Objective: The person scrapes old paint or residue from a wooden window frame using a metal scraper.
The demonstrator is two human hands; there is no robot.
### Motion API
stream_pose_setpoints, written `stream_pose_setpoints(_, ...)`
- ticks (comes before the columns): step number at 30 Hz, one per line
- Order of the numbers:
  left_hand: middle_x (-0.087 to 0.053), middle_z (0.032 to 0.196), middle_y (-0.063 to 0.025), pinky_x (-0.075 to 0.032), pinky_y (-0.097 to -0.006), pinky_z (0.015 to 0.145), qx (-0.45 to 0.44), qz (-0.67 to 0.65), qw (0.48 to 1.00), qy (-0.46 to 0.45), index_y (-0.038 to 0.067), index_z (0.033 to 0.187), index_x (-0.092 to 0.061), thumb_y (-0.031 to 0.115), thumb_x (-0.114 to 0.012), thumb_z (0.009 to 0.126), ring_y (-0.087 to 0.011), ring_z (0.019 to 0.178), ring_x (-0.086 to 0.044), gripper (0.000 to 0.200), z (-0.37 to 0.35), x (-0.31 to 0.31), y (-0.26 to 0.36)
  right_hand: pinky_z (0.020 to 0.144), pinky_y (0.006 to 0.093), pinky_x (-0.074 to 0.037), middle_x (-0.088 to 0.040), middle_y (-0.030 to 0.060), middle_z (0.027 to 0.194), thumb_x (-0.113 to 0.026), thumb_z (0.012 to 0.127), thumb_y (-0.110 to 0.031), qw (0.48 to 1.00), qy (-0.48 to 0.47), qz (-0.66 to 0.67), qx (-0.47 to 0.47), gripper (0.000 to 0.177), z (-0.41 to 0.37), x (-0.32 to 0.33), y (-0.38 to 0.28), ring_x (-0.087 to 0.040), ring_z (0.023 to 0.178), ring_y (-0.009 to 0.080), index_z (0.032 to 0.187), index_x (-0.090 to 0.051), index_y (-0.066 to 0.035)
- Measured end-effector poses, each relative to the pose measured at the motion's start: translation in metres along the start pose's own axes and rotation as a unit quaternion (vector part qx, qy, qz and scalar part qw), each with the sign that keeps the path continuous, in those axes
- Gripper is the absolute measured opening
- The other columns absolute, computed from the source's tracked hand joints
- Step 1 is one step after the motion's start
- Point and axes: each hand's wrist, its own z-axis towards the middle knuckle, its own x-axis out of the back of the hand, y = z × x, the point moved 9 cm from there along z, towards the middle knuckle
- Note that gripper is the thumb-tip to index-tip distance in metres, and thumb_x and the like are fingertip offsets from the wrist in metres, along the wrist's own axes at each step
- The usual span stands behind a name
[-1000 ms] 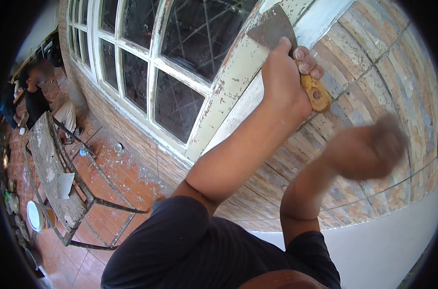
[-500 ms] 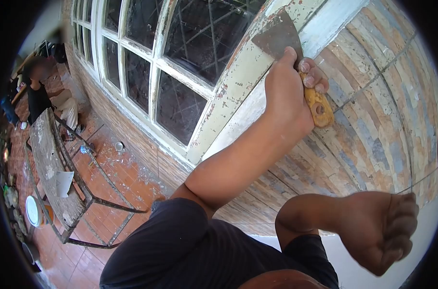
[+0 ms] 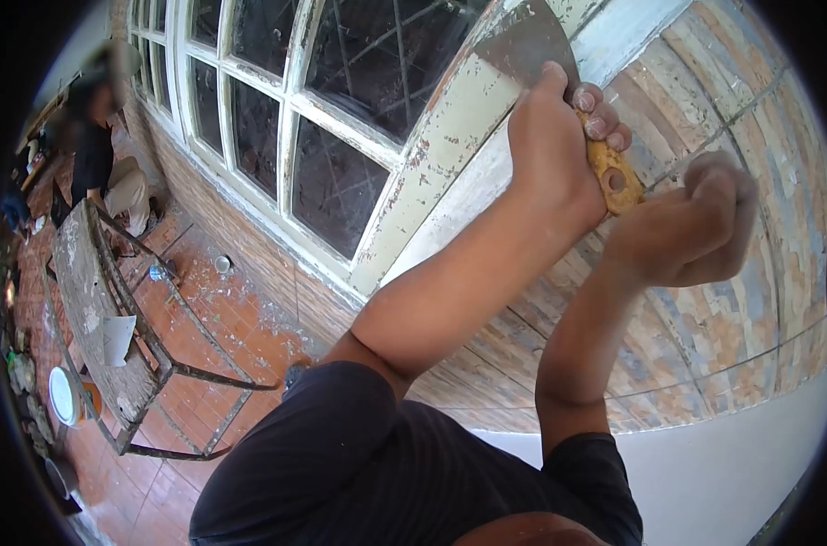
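Note:
My left hand (image 3: 554, 141) is closed around the yellow handle (image 3: 618, 187) of a paint scraper. Its wide, worn metal blade (image 3: 527, 45) lies against the pale, flaking window frame (image 3: 445, 150), with my thumb along the base of the blade. White dust coats my fingertips. My right hand (image 3: 686, 227) is a fist, smeared by motion, just beside the lower end of the handle and in front of the stone-patterned wall. Nothing shows in that fist.
A white-framed window (image 3: 286, 100) with dark panes fills the upper left. Below it stands a weathered bench (image 3: 95, 300) with a metal frame and a paper sheet (image 3: 118, 339). A bucket (image 3: 65, 398) stands beside it. Paint flakes litter the tiled floor (image 3: 204, 318). Another person (image 3: 95, 155) sits beyond the bench.
My right fist has swung up and inward from the lower right, toward the scraper's handle end. My left hand and the scraper have shifted slightly up and right in view.

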Motion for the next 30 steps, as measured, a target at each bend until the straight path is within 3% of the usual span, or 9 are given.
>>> stream_pose_setpoints(5, -0.033, 0.057, 0.001, -0.037, -0.0266, 0.053, -0.045, 0.017, 0.998, 0.035, 0.011, 0.073, -0.037, 0.033, -0.028, 0.106, -0.0137, 0.054, -0.035, 0.04, 0.0, -0.001, 0.007, 0.058, 0.031, -0.051, -0.055, 0.0083, 0.066, -0.044, 0.085, -0.003, 0.971, 0.034, -0.203, 0.125, 0.024, 0.018, 0.041, -0.014, -0.059, 0.065, 0.0176, 0.067, -0.057, 0.005)
stream_pose_setpoints(6, -0.033, 0.057, 0.001, -0.037, -0.0266, 0.053, -0.049, 0.017, 0.998, 0.033, 0.011, 0.073, -0.037, 0.033, -0.028, 0.106, -0.0137, 0.054, -0.035, 0.04, -0.002, -0.002, 0.009, 0.07, 0.0357, -0.06, -0.061, 0.0124, 0.07, -0.041, 0.085, 0.0, 0.968, 0.034, 0.248, -0.022, 0.026, 0.028, 0.054, 0.007, -0.066, 0.073, 0.0209, 0.07, -0.061, 0.008)
stream_pose_setpoints(8, -0.033, 0.057, 0.0009, -0.037, -0.0268, 0.053, -0.03, 0.014, 0.998, 0.053, 0.011, 0.073, -0.037, 0.032, -0.028, 0.106, -0.0138, 0.054, -0.034, 0.04, -0.006, 0.002, 0.008, 0.059, 0.0319, -0.052, -0.056, 0.0099, 0.067, -0.042, 0.085, 0.0, 0.91, 0.252, 0.216, -0.248, 0.023, -0.018, 0.057, 0.053, -0.059, 0.066, 0.0185, 0.067, -0.055, 0.006)
stream_pose_setpoints(10, -0.034, 0.058, 0.0007, -0.037, -0.0268, 0.053, -0.02, 0.001, 0.998, 0.052, 0.011, 0.074, -0.037, 0.032, -0.028, 0.106, -0.0135, 0.054, -0.034, 0.039, -0.002, 0.004, 0.005, 0.053, 0.0293, -0.039, -0.05, 0.0072, 0.065, -0.044, 0.086, -0.001, 0.995, -0.077, 0.048, -0.037, 0.021, -0.011, -0.018, 0.008, -0.049, 0.06, 0.0163, 0.066, -0.049, 0.003)
stream_pose_setpoints(17, -0.032, 0.059, 0.0009, -0.038, -0.0267, 0.053, -0.066, 0.003, 0.997, 0.04, 0.011, 0.076, -0.037, 0.03, -0.027, 0.106, -0.0132, 0.054, -0.033, 0.037, -0.005, 0.0, 0.007, 0.079, 0.0337, -0.055, -0.065, 0.0074, 0.085, -0.048, 0.093, -0.007, 0.959, -0.019, -0.264, 0.101, 0.022, 0.009, 0.05, 0.0, -0.066, 0.082, 0.019, 0.077, -0.06, 0.002)
stream_pose_setpoints(19, -0.033, 0.059, 0.0009, -0.038, -0.0265, 0.053, -0.047, -0.005, 0.999, 0.027, 0.011, 0.076, -0.037, 0.031, -0.027, 0.106, -0.0128, 0.055, -0.034, 0.038, 0.0, 0.003, 0.006, 0.071, 0.0274, -0.055, -0.061, 0.0044, 0.08, -0.048, 0.092, -0.007, 0.782, -0.036, -0.575, 0.239, 0.022, -0.01, 0.022, -0.002, -0.064, 0.078, 0.0146, 0.076, -0.061, -0.001)
stream_pose_setpoints(21, -0.033, 0.058, 0.0008, -0.038, -0.0265, 0.053, -0.029, -0.017, 0.999, 0.025, 0.011, 0.075, -0.037, 0.031, -0.026, 0.107, -0.0126, 0.055, -0.034, 0.039, 0.002, 0.009, -0.001, 0.067, 0.0276, -0.054, -0.06, 0.0041, 0.075, -0.046, 0.091, -0.006, 0.983, -0.139, -0.048, -0.106, 0.022, -0.006, -0.012, 0.025, -0.064, 0.074, 0.0156, 0.075, -0.061, -0.001)
stream_pose_setpoints(26, -0.034, 0.057, 0.0007, -0.039, -0.0269, 0.053, -0.068, 0.018, 0.997, 0.043, 0.011, 0.075, -0.037, 0.031, -0.027, 0.106, -0.0129, 0.053, -0.034, 0.039, 0.001, 0.004, 0.005, 0.072, 0.0305, -0.054, -0.065, 0.0083, 0.081, -0.043, 0.088, -0.002, 0.926, -0.096, -0.262, 0.254, 0.019, 0.015, 0.039, -0.027, -0.067, 0.075, 0.0204, 0.08, -0.06, 0.002)
stream_pose_setpoints(30, -0.034, 0.057, 0.0012, -0.038, -0.0269, 0.053, -0.053, 0.012, 0.998, 0.04, 0.011, 0.074, -0.037, 0.031, -0.028, 0.106, -0.0128, 0.053, -0.034, 0.038, -0.001, 0.004, 0.009, 0.085, 0.04, -0.054, -0.066, 0.0131, 0.097, -0.047, 0.093, -0.023, 0.909, -0.09, -0.391, 0.118, 0.029, -0.009, 0.041, 0.004, -0.066, 0.096, 0.0297, 0.097, -0.058, 0.003)
